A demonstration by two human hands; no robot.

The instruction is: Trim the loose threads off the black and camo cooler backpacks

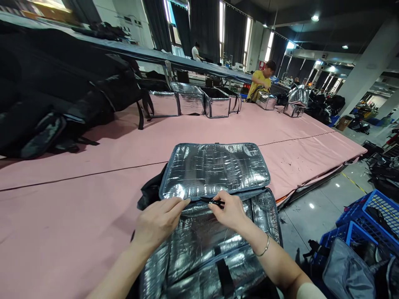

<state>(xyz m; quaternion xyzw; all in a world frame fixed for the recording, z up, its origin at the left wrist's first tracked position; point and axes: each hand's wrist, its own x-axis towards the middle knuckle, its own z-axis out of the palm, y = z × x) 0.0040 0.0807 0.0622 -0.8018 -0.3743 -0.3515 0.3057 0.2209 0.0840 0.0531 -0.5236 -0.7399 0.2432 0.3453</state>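
An insulated bag with silver foil lining [205,245] lies open before me, its foil-lined lid [215,170] folded back away from me. My left hand [160,220] is closed, thumb and fingers pinching the dark seam where lid and body meet. In my right hand [229,209] is a small black pair of thread snips [215,202], held with the pointed tip toward the left along that same seam. Whether the blades are parted I cannot make out. A black strap [225,278] lies across the lining near me.
The bag rests on a long pink-covered table [93,216]. Black bags are heaped [62,83] at the left. Several silver-lined boxes [190,99] stand along the far side. A person in yellow [260,83] works beyond them. Blue crates [349,232] sit on the floor at right.
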